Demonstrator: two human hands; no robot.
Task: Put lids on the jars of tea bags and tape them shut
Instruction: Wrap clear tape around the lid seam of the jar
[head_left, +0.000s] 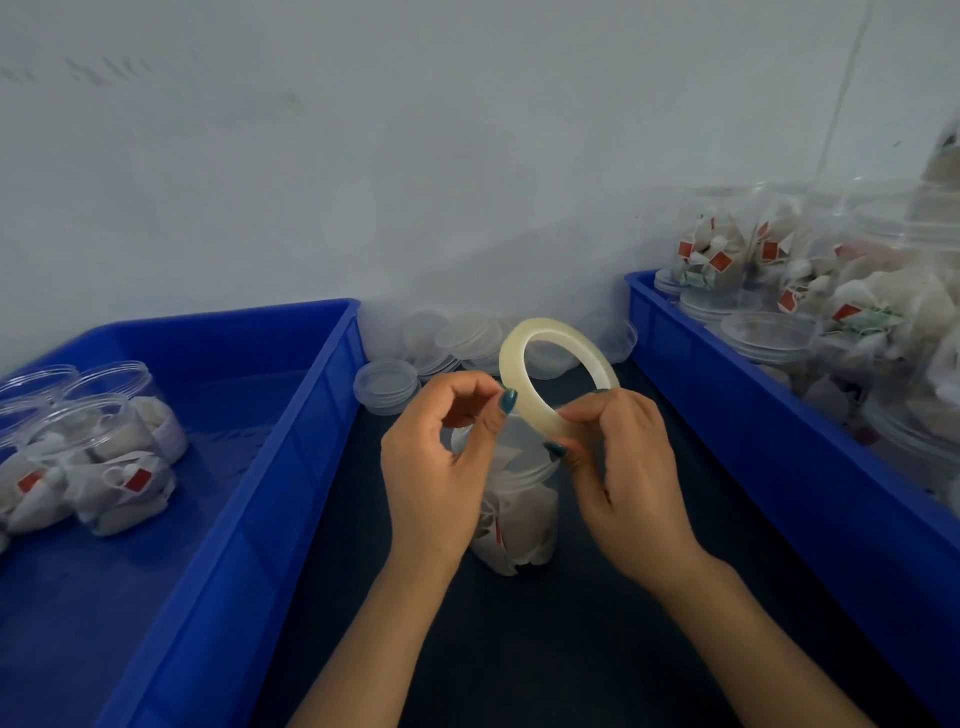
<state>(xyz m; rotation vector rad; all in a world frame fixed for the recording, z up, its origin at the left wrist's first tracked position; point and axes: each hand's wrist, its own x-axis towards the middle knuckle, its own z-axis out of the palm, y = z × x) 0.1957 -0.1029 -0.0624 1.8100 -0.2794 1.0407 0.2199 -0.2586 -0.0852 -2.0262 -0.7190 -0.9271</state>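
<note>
A thin roll of clear tape (524, 343) stands tilted above a clear jar of tea bags (519, 514) on the dark table. My right hand (618, 478) grips the roll's lower edge. My left hand (441, 467) pinches at the roll's near rim with thumb and forefinger; whether it holds a tape end I cannot tell. Both hands hide the jar's top, so its lid is unclear. Loose clear lids (387, 384) lie stacked behind the hands by the wall.
A blue crate (291, 441) on the left holds a few lidded jars of tea bags (104, 457). A second blue crate (737, 415) on the right is packed with several jars of tea bags (711, 244). A white wall stands close behind.
</note>
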